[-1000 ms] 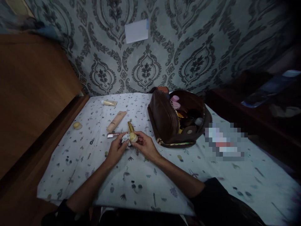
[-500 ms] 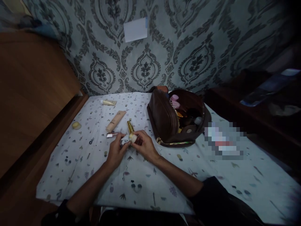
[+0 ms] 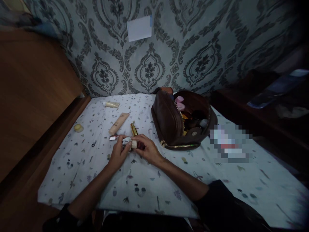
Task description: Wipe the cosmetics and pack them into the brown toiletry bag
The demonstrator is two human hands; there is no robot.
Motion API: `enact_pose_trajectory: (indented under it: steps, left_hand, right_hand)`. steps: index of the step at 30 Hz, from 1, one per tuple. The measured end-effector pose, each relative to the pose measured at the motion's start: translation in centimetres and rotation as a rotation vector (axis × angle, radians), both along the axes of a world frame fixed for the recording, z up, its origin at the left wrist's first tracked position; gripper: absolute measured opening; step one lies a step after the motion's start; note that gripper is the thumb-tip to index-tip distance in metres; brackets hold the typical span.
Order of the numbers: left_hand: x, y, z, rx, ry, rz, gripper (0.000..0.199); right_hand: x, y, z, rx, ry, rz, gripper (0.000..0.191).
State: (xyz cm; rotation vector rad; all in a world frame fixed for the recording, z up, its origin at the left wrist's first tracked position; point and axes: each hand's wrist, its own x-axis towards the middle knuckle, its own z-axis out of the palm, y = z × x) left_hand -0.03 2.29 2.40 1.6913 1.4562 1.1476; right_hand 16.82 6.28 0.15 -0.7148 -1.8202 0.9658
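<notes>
My right hand (image 3: 150, 150) is closed around a small cream-coloured jar (image 3: 134, 144), held on its side just above the cloth. A crumpled whitish wipe (image 3: 126, 140) is pinched in my left hand (image 3: 119, 152), its thumb pressed against the jar's near end. Both hands meet over the middle of the bed-like surface. Just beyond them lies a gold cosmetic tube (image 3: 134, 129). A beige squeeze tube (image 3: 119, 123) rests farther back, and a small white-and-red item (image 3: 113, 138) lies beside my left fingers.
An open brown cosmetic bag (image 3: 167, 119) holding several items stands to the right. A pale yellow tube (image 3: 111, 104) lies at the back left, with a small round yellow item (image 3: 78, 128) nearer the left edge. Patterned wallpaper (image 3: 149, 69) rises behind; a wooden panel (image 3: 33, 87) borders the left.
The jar has turned in my right hand and shifted slightly left. My left thumb and the wipe have come up against it. Objects on the cloth stay put.
</notes>
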Motion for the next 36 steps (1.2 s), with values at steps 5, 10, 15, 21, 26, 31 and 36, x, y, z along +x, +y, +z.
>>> enact_pose_trajectory:
  steps: [5,10,15,21,26,31,36]
  left_hand:
    - [-0.2,0.4,0.2,-0.038,-0.103,-0.061,0.022]
    - [-0.1,0.5,0.3,-0.007,-0.137,-0.025,0.021]
    - [-0.3,0.6,0.5,0.005,-0.119,-0.079,0.018]
    - [-0.5,0.9,0.8,-0.012,-0.149,-0.067,0.021]
    - [-0.9,1.2,0.7,-0.139,-0.268,-0.03,0.027]
    - [-1.2,1.5,0.4,-0.216,-0.357,0.012,0.036]
    - [-0.9,1.6,0.2,-0.283,-0.334,-0.002,0.046]
  right_hand:
    - [-0.3,-0.3,0.0,-0.07,0.015,-0.007,0.052]
    - [-0.5,-0.3,-0.3,-0.168,0.038,-0.038,0.045]
    - [-0.1,-0.1,-0.4,-0.144,-0.012,-0.028,0.04]
    - [0.0,-0.3,-0.4,-0.035,-0.079,0.037,0.038]
    - [-0.1,-0.5,-0.5,-0.079,-0.067,0.087,0.038]
    - [-0.2,-0.5,-0.6,-0.164,0.0,0.13,0.043]
    - [-0.5,-0.5,-0.5,-0.295,0.119,0.119,0.044]
